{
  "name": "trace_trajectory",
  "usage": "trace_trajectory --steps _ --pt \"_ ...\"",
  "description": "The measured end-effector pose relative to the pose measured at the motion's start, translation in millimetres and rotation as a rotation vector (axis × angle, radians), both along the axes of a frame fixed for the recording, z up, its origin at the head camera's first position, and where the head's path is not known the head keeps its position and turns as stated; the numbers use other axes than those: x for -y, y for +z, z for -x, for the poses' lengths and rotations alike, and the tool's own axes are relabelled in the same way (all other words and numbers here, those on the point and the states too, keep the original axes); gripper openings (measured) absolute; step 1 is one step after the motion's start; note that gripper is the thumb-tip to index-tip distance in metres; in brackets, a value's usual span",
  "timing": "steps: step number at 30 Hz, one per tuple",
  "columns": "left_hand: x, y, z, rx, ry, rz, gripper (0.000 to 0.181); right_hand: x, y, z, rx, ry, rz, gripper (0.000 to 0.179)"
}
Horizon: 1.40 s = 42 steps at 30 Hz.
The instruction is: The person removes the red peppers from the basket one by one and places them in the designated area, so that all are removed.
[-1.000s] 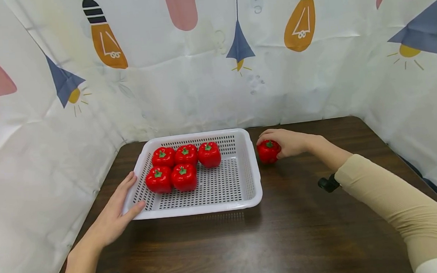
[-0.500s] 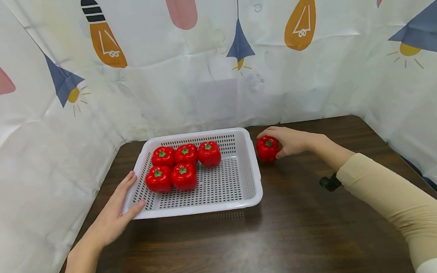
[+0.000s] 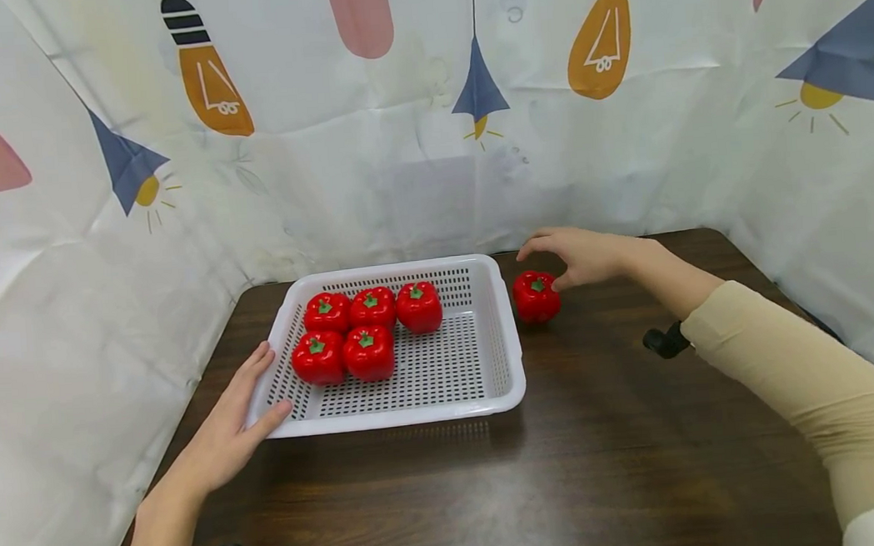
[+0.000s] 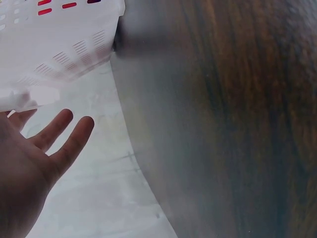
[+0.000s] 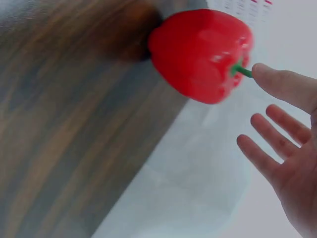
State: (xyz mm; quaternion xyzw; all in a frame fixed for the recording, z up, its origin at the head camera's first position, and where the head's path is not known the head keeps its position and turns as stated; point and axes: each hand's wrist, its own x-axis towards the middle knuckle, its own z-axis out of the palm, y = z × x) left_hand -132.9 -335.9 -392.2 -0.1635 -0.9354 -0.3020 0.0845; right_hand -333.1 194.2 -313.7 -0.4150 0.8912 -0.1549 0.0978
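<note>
A white perforated plastic basket (image 3: pixel 416 419) holds several glossy red bell peppers (image 3: pixel 369 353) with green stems, grouped in its left half. My left hand (image 3: pixel 221 432) rests against the basket's left end, thumb by the front corner. In the left wrist view its fingers (image 4: pixel 74 141) are extended beside the basket wall. Another red bell pepper (image 3: pixel 534 298) stands upright on the table, just outside the basket's right side. My right hand (image 3: pixel 586 255) is above and behind this pepper with spread fingers, holding nothing. In the right wrist view the thumb (image 5: pixel 282 87) is close to the green stem; contact is unclear.
The dark wood table (image 3: pixel 436 507) extends in front of the basket and to its right. A white curtain (image 3: pixel 371 185) printed with lamps and bulbs encloses the table at the back and sides. Dark wrist-camera mounts (image 3: pixel 667 342) sit at both wrists.
My right hand has let go of the bell pepper beside the basket and lifted up and back, its fingers spreading. My left hand and the basket have stayed put.
</note>
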Motion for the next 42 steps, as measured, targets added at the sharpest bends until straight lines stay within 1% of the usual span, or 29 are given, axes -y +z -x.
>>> trace_trajectory --steps 6,9,15,19,28,34,39,42 --pt "0.6 -0.5 -0.3 0.009 0.005 0.010 0.082 15.5 21.7 0.2 -0.018 0.019 -0.001 0.056" --pt "0.9 -1.0 0.0 0.006 0.005 0.009 0.082 25.6 28.9 0.7 -0.025 0.042 -0.005 0.054" --pt "1.2 -1.5 1.4 -0.007 -0.003 0.008 0.083 49.0 38.2 -1.0 -0.031 0.070 -0.046 0.053" --pt "1.6 -2.2 1.3 -0.003 0.006 0.006 0.083 69.0 42.0 -3.1 -0.027 0.088 -0.072 0.053" --pt "1.2 -2.6 0.8 0.001 0.011 0.000 0.083 111.1 43.1 -6.5 0.011 0.126 -0.137 0.056" --pt "2.0 -2.1 1.2 -0.003 -0.011 -0.010 0.085 134.2 41.9 -5.4 0.019 0.145 -0.165 0.056" --pt "1.9 -2.2 2.9 -0.004 -0.017 -0.013 0.086 149.9 35.6 -3.8 0.040 0.168 -0.189 0.060" --pt "1.1 -2.9 3.6 0.000 -0.017 -0.015 0.087 157.3 30.1 -2.5 0.056 0.177 -0.185 0.061"
